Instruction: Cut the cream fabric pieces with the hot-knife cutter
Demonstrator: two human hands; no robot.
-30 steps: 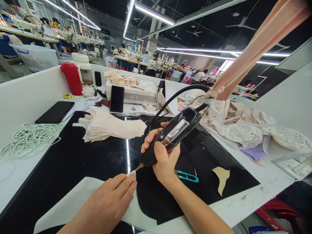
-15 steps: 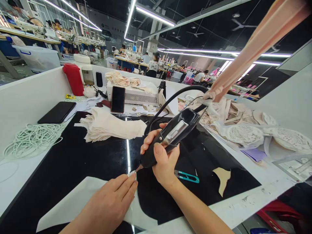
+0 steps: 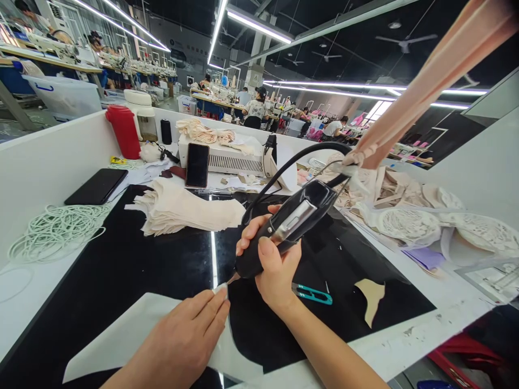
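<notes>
My right hand is wrapped round a black corded hand tool with a silver panel. Its metal tip points down onto the corner of a white fabric piece on the black glossy worktop. My left hand lies flat on that fabric, fingers stretched out, fingertips right beside the tool's tip. The tool's black cable loops up behind it.
A stack of cream fabric pieces lies behind the hands. Teal thread snips and a beige scrap lie to the right. White cord, a dark tablet, a phone, a red jug and lace pieces sit around. Other people work far behind.
Both hands and the tool have stayed almost still; the view has shifted slightly.
</notes>
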